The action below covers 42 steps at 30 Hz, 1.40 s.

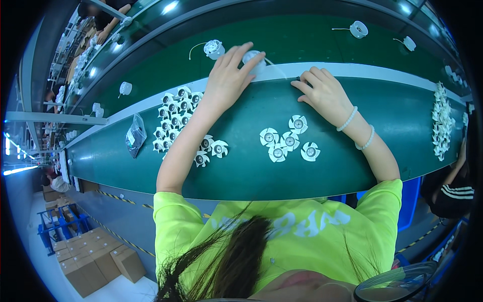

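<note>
My left hand (231, 73) reaches over the pale rail to the far green belt, its fingers spread. Right beside its fingers is a blurred white round fan housing (255, 61), partly covered by a fingertip; whether they touch I cannot tell. Another white housing with a wire (214, 49) lies just beyond that hand. My right hand (322, 93) hovers near the rail with fingers loosely bent and apart, nothing visible in them. Below it on the near surface lie several loose white fan impellers (290, 141). More impellers (173, 113) are clustered beside and partly behind my left forearm.
A pale rail (362, 70) divides the near green surface (342, 171) from the far belt (302, 35). More wired housings (358, 29) sit on that belt. A plastic bag (135, 136) lies at left, a stack of white parts (441, 123) at right. Cardboard boxes (95, 256) stand on the floor.
</note>
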{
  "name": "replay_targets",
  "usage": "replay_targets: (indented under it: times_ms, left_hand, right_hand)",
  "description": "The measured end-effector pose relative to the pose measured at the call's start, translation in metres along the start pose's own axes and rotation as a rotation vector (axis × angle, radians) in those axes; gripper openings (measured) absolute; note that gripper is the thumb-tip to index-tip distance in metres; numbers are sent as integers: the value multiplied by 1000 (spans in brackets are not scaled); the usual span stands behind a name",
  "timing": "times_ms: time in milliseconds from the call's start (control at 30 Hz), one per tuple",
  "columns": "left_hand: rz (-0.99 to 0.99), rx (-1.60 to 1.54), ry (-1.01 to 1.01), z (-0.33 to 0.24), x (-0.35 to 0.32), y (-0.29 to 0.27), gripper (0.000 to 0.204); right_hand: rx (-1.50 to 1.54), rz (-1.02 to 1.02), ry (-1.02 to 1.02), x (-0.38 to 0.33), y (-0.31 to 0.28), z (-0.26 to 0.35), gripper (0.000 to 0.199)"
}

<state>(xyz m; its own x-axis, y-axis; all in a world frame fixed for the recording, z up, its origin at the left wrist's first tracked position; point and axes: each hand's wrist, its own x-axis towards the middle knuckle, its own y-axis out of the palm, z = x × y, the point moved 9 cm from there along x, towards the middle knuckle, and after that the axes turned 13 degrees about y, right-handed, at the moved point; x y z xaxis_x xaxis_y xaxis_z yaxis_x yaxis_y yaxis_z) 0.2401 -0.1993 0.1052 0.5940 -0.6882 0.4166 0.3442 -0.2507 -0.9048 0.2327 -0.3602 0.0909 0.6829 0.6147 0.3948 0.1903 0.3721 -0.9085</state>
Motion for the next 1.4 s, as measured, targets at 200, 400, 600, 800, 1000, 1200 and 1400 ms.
replay_targets:
  times_ms: [200,400,600,800,1000,1200,1400]
  left_hand:
    - [-3,-72,56,-29,8,8,41]
    - [4,-191,102,-49,8,38,40]
    - [4,-224,119,-50,12,38,40]
    - [38,-57,234,-61,9,35,35]
    - [90,-28,247,-61,2,32,20]
    - [83,-169,114,-47,-22,20,14]
    - [138,-508,37,-84,-40,-8,11]
  right_hand:
    - [-162,-79,-86,-4,3,13,16]
    - [-181,-94,-94,-4,8,13,12]
    - [-95,-138,-17,-4,15,3,10]
    - [-66,-128,27,-2,15,-3,11]
    - [-68,-99,17,-2,14,-3,10]
    - [-67,-85,25,-1,13,-7,12]
    - [10,-84,74,-3,10,-13,12]
